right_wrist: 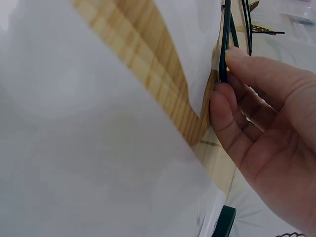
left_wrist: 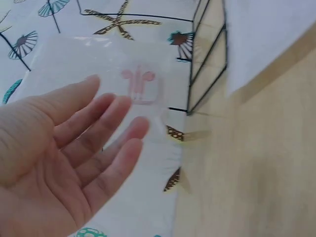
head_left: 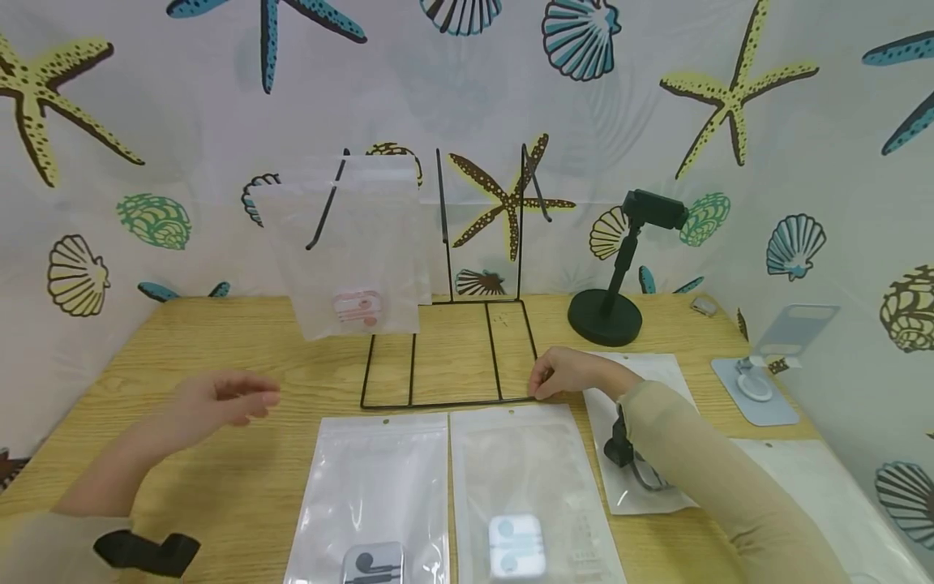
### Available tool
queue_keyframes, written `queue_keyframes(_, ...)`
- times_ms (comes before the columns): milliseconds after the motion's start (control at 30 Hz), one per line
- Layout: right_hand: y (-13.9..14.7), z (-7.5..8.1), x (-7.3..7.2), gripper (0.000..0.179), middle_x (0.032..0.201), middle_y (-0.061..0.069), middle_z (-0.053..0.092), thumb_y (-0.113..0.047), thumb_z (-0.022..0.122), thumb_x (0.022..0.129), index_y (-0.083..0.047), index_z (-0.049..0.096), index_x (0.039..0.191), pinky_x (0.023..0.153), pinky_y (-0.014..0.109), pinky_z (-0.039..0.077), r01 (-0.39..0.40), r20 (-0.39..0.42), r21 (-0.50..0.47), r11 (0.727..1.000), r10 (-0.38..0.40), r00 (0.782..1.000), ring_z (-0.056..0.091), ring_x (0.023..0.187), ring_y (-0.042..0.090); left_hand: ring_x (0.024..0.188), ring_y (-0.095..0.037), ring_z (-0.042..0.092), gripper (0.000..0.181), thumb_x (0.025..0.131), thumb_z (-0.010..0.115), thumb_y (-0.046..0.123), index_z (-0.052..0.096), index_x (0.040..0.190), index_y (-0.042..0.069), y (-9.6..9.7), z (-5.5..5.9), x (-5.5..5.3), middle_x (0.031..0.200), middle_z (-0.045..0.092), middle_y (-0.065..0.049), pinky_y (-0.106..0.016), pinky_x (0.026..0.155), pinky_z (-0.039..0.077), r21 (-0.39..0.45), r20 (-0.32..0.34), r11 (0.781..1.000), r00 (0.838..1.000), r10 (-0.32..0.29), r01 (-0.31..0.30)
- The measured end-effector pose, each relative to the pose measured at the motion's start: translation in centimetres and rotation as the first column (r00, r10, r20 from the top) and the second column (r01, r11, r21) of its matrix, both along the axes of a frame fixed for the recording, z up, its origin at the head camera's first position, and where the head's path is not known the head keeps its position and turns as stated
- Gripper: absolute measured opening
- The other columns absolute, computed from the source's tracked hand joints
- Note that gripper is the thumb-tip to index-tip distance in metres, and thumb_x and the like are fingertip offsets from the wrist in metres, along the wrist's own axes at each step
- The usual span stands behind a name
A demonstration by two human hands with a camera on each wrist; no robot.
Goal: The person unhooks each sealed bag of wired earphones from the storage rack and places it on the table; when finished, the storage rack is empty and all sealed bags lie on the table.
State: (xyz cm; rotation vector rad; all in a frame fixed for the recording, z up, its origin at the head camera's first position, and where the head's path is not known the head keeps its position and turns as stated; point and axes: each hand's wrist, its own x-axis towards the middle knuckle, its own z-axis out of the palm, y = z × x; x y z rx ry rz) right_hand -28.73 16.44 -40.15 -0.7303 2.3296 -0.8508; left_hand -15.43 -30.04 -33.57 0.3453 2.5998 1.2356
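A black wire display rack [head_left: 452,403] stands on the wooden table, its front corner pinched between thumb and fingers of my right hand [head_left: 572,375]. In the right wrist view, the fingertips meet a dark rack wire [right_wrist: 225,42]. Clear zip bags [head_left: 365,243] hang from the rack's left hook, the front one with pinkish-red earphones [head_left: 357,308] inside. My left hand [head_left: 207,408] hovers over the table left of the rack, fingers loosely bent and holding nothing; the left wrist view has this hand [left_wrist: 74,153] before the hanging bag.
In front of the rack lie a bag [head_left: 383,478] with dark earphones [head_left: 372,563] and another bag [head_left: 521,462] with pale-blue earphones [head_left: 516,545]. A further bag [head_left: 613,487] lies under my right forearm. Behind are a black stand [head_left: 606,318] and a grey-blue folding stand [head_left: 755,410].
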Motion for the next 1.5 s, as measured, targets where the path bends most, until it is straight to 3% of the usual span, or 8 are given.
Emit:
queue_keyframes(100, 0.1, 0.0, 0.0, 0.006, 0.081, 0.002, 0.065, -0.002, 0.065, 0.084, -0.004, 0.071, 0.087, 0.062, 0.024, 0.047, -0.001, 0.004, 0.003, 1.0, 0.001, 1.0, 0.054, 0.069, 0.011, 0.098, -0.011, 0.056, 0.047, 0.095, 0.052, 0.033, 0.05, 0.127, -0.001, 0.3, 1.3, -1.1, 0.119, 0.056, -0.017, -0.021, 0.074, 0.048, -0.021, -0.19, 0.995, 0.978, 0.089, -0.094)
queue_keyframes(233, 0.1, 0.0, 0.1, 0.006, 0.081, 0.003, 0.065, -0.002, 0.065, 0.084, -0.003, 0.071, 0.087, 0.062, 0.024, 0.048, -0.001, 0.01, 0.001, 1.0, 0.001, 1.0, 0.055, 0.07, 0.011, 0.112, -0.025, 0.049, 0.052, 0.095, 0.05, 0.035, 0.041, 0.137, 0.005, 1.0, 2.7, -2.8, 0.131, 0.046, -0.017, -0.031, 0.083, 0.047, 0.025, -0.342, 0.98, 0.919, 0.195, -0.198)
queue_keyframes(367, 0.1, 0.1, 0.1, 0.007, 0.08, 0.002, 0.065, -0.001, 0.065, 0.084, -0.003, 0.071, 0.087, 0.061, 0.024, 0.048, -0.005, 0.01, -0.004, 1.0, 0.005, 1.0, 0.055, 0.068, 0.011, 0.123, -0.034, 0.039, 0.061, 0.095, 0.048, 0.041, 0.029, 0.144, 0.01, 1.6, 3.1, -4.7, 0.141, 0.037, -0.014, -0.047, 0.094, 0.04, 0.106, -0.352, 0.961, 0.894, 0.277, -0.256)
queue_keyframes(567, -0.1, 0.2, 0.2, 0.007, 0.08, 0.001, 0.065, -0.001, 0.064, 0.085, -0.003, 0.071, 0.087, 0.06, 0.024, 0.048, -0.006, 0.014, 0.001, 1.0, 0.006, 1.0, 0.055, 0.067, 0.011, 0.127, -0.027, 0.037, 0.061, 0.095, 0.048, 0.038, 0.027, 0.146, 0.012, 2.0, 2.3, -7.2, 0.143, 0.035, -0.012, -0.022, 0.096, 0.038, 0.226, -0.356, 0.937, 0.873, 0.332, -0.264)
queue_keyframes(667, -0.1, 0.2, 0.2, 0.007, 0.08, 0.001, 0.065, -0.001, 0.064, 0.085, -0.003, 0.071, 0.088, 0.06, 0.024, 0.048, -0.004, 0.018, 0.003, 1.0, 0.004, 1.0, 0.054, 0.067, 0.011, 0.124, -0.022, 0.041, 0.06, 0.095, 0.049, 0.036, 0.028, 0.146, 0.012, 2.0, 1.9, -8.2, 0.142, 0.037, -0.013, -0.018, 0.093, 0.039, 0.279, -0.344, 0.924, 0.872, 0.35, -0.261)
queue_keyframes(933, -0.1, 0.2, 0.1, 0.007, 0.08, 0.001, 0.065, -0.001, 0.065, 0.084, -0.003, 0.071, 0.087, 0.061, 0.024, 0.048, 0.003, 0.019, 0.001, 1.0, -0.003, 1.0, 0.055, 0.068, 0.01, 0.109, -0.008, 0.049, 0.058, 0.094, 0.049, 0.035, 0.033, 0.143, 0.008, 2.4, 1.0, -9.8, 0.135, 0.043, -0.011, -0.019, 0.089, 0.043, 0.379, -0.243, 0.891, 0.902, 0.357, -0.251)
queue_keyframes(1400, -0.1, 0.2, 0.2, 0.007, 0.082, 0.003, 0.065, -0.002, 0.065, 0.084, -0.003, 0.071, 0.088, 0.062, 0.024, 0.048, -0.003, 0.014, 0.005, 1.0, 0.003, 1.0, 0.055, 0.07, 0.011, 0.092, 0.0, 0.056, 0.05, 0.094, 0.053, 0.022, 0.041, 0.135, -0.004, 2.7, 0.2, -10.5, 0.109, 0.055, 0.006, -0.016, 0.077, 0.048, 0.531, -0.149, 0.804, 0.905, 0.399, -0.267)
queue_keyframes(1500, -0.1, 0.3, 0.2, 0.006, 0.081, 0.001, 0.064, -0.002, 0.066, 0.084, -0.003, 0.071, 0.087, 0.061, 0.024, 0.047, -0.003, 0.001, 0.007, 1.0, 0.003, 1.0, 0.054, 0.069, 0.011, 0.087, 0.001, 0.057, 0.051, 0.094, 0.054, 0.016, 0.038, 0.135, -0.008, 2.6, 0.2, -10.4, 0.101, 0.056, 0.009, -0.015, 0.074, 0.049, 0.584, -0.127, 0.772, 0.911, 0.393, -0.251)
